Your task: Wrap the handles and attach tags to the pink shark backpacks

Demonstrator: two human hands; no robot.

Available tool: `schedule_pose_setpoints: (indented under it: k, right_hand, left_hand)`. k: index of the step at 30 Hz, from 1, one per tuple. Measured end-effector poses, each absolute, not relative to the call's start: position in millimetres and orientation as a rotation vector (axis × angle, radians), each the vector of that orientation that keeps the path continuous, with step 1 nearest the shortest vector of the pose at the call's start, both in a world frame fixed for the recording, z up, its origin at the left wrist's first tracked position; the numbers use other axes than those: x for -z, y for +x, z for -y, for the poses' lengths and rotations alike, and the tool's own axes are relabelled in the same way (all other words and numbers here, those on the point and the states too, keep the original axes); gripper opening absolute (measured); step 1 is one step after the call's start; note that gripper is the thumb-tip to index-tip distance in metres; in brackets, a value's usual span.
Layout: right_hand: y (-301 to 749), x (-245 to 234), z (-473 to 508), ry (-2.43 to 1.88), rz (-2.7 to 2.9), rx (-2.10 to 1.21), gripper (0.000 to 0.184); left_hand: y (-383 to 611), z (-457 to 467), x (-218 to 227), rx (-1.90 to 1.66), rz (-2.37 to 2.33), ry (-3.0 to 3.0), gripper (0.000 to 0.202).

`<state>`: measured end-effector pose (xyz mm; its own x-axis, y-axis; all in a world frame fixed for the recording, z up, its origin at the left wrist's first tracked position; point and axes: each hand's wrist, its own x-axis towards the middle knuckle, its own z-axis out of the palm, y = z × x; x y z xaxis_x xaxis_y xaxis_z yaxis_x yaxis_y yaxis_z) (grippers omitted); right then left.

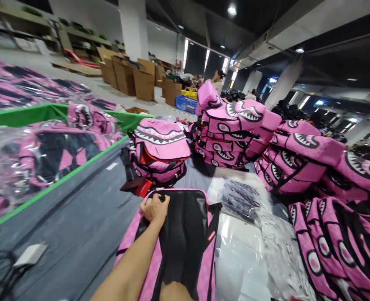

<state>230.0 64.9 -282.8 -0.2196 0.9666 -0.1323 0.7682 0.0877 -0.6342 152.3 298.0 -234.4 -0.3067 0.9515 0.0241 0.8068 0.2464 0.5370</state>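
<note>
A pink backpack [203,251] with a shark-mouth print lies on the grey table [78,217] with its black padded back facing up. My left hand [155,207] is closed round the handle at the backpack's top edge. A bit of skin at the bottom edge, probably my right hand [176,291], rests on the backpack's lower part; its fingers do not show. Another pink backpack [159,152] stands just beyond my left hand.
Stacks of the same pink backpacks [231,133] fill the back and right side [335,246]. Clear plastic bags [244,234] lie right of the backpack. Bagged backpacks fill a green-edged bin [56,184] at left. A white adapter with cables [31,253] lies near left. Cardboard boxes [141,81] and people stand far back.
</note>
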Motion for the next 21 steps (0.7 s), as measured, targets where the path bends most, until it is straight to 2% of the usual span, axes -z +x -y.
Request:
schedule_pose_setpoints:
  k: [2,4,8,12,17,21]
  right_hand:
    - [255.0,263.2,-68.3,-1.799,2.086,-0.755,0.008]
    - [292.7,232.0,-85.9,-1.846,2.042,-0.597,0.015]
    - [375.9,181.3,-155.8,-2.242,1.455,-0.344,0.027]
    - [412.0,180.5,-218.9,-2.335,1.327,-0.436,0.028]
    - [393.1,187.1,-227.6,-2.251,1.352,-0.335,0.029]
    - [363.1,182.3,-186.7,-2.064,1.504,-0.249,0.022]
  left_hand:
    - [149.2,-305.6,238.1,-0.596,-2.200,1.691,0.043]
    - [141.4,-313.9,235.7,-0.535,-2.125,1.798,0.051]
    - [123.7,-307.3,223.2,-0.557,-1.926,2.073,0.050]
    - [120.4,-270.3,221.7,-0.799,-1.666,2.312,0.050]
    - [151.0,-238.3,233.9,-0.940,-1.108,2.441,0.028]
    - [190.9,-244.7,234.1,-0.983,-0.738,2.436,0.038]
